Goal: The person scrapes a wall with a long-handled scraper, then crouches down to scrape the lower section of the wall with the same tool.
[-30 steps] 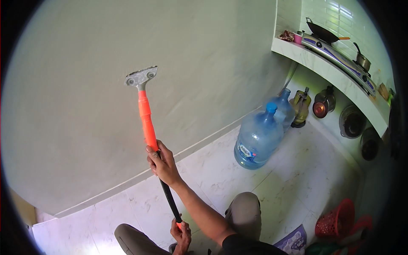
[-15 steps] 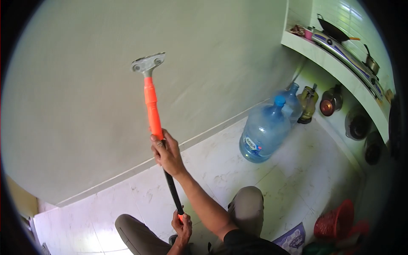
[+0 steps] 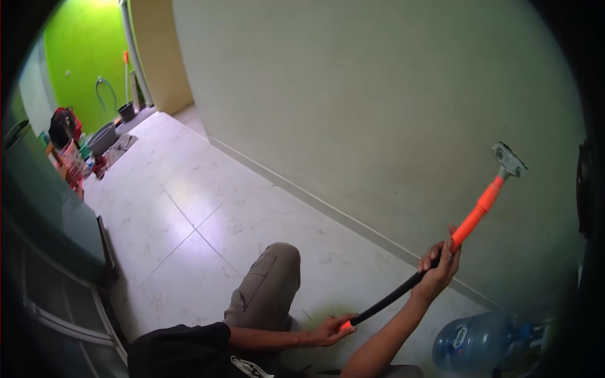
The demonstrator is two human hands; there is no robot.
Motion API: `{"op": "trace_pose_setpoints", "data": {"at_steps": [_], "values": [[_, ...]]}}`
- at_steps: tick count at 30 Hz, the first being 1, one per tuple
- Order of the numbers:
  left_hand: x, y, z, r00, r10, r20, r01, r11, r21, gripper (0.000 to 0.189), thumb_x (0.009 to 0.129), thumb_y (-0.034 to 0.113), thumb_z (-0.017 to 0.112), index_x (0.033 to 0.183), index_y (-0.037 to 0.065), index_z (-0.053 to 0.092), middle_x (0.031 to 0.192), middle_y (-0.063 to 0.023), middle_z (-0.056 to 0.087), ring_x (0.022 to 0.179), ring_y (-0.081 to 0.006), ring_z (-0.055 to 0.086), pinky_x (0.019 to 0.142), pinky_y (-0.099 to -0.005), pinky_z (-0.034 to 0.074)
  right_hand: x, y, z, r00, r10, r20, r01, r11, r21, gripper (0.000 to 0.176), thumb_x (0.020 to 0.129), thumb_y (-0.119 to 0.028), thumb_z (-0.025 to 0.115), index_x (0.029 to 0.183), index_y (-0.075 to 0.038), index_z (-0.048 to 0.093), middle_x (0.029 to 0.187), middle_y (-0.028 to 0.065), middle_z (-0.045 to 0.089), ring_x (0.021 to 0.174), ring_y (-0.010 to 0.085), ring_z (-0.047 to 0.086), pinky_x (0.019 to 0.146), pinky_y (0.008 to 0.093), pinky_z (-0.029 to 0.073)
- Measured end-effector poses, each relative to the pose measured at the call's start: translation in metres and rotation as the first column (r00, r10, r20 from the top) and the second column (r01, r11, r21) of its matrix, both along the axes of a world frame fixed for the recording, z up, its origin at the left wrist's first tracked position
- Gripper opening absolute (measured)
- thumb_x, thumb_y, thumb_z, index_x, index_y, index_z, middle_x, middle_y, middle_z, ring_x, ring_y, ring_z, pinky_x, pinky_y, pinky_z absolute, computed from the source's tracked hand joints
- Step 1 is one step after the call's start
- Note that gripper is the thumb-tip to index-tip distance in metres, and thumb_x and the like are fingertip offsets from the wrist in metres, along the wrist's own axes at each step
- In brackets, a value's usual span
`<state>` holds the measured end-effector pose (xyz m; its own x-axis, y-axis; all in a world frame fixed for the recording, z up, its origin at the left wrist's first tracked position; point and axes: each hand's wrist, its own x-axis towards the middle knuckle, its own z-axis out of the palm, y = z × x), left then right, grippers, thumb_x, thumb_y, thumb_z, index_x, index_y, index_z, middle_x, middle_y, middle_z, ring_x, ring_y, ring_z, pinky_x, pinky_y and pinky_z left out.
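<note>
A long-handled scraper (image 3: 391, 297) slants up to the right across the front of me, its handle black in the middle and orange at both ends. Its grey metal head (image 3: 509, 160) is over the grey wall (image 3: 353, 101); whether it touches is hard to tell. My right hand (image 3: 441, 268) is wrapped round the handle where the black meets the upper orange part. Down at the orange butt end, my left hand (image 3: 331, 331) is closed on the handle. Below my right forearm, a blue water jug (image 3: 472, 340) is at the lower right.
White tiled floor (image 3: 195, 252) runs along the wall's skirting. A dark glass-fronted cabinet (image 3: 57, 214) stands on the left. Farther back are a grey tub (image 3: 102, 138), a black bucket (image 3: 126, 112), a pink basket (image 3: 72, 160) and a green wall (image 3: 82, 57).
My view has swung left, bringing the cabinet and green wall in and taking the stove out. The scraper now leans right instead of left in view, with both hands still on it.
</note>
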<state>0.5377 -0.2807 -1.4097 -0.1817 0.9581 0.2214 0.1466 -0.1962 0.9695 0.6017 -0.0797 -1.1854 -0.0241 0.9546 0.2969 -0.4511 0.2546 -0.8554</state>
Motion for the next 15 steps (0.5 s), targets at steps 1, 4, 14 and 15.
{"op": "trace_pose_setpoints", "data": {"at_steps": [1,4,14,15], "values": [[0.002,0.000,-0.001,1.000,-0.017,-0.009,0.017,0.999,-0.029,0.045,0.104,0.025,0.062,0.141,0.000,0.053,0.057,-0.0076,0.040,0.048,-0.0154,0.042,0.049,-0.0332,0.035,0.000,-0.001,0.001,1.000,-0.004,0.018,0.003,1.000,0.014,0.042,0.107,-0.031,0.051,0.141,-0.006,0.052,0.070,-0.0024,0.040,0.048,0.0043,0.032,0.043,0.0216,0.029],[0.007,0.003,-0.013,1.000,-0.016,-0.022,0.015,0.999,-0.034,0.046,0.105,0.027,0.060,0.142,0.000,0.052,0.059,-0.0081,0.043,0.051,-0.0160,0.044,0.052,-0.0337,0.038,0.000,-0.003,-0.001,0.998,0.029,0.064,-0.031,0.999,0.040,0.043,0.108,-0.030,0.049,0.144,-0.006,0.049,0.073,-0.0015,0.042,0.050,0.0044,0.034,0.045,0.0214,0.031],[0.011,-0.002,0.018,0.897,-0.055,0.439,0.060,0.998,0.003,0.048,0.110,0.033,0.049,0.145,0.001,0.050,0.068,-0.0016,0.050,0.058,-0.0135,0.048,0.057,-0.0316,0.042,-0.044,-0.052,0.004,0.894,0.333,0.300,-0.364,0.930,0.055,0.048,0.111,-0.029,0.044,0.156,-0.012,0.034,0.082,0.0030,0.050,0.054,0.0054,0.043,0.047,0.0209,0.039],[0.006,-0.001,0.017,0.906,-0.085,0.415,0.083,0.996,0.023,0.049,0.110,0.035,0.047,0.146,0.001,0.048,0.070,-0.0019,0.052,0.061,-0.0137,0.051,0.061,-0.0320,0.044,-0.051,-0.056,-0.001,0.895,0.347,0.280,-0.375,0.925,0.055,0.048,0.111,-0.027,0.046,0.155,-0.011,0.035,0.081,0.0026,0.049,0.051,0.0042,0.041,0.044,0.0197,0.037]]}}
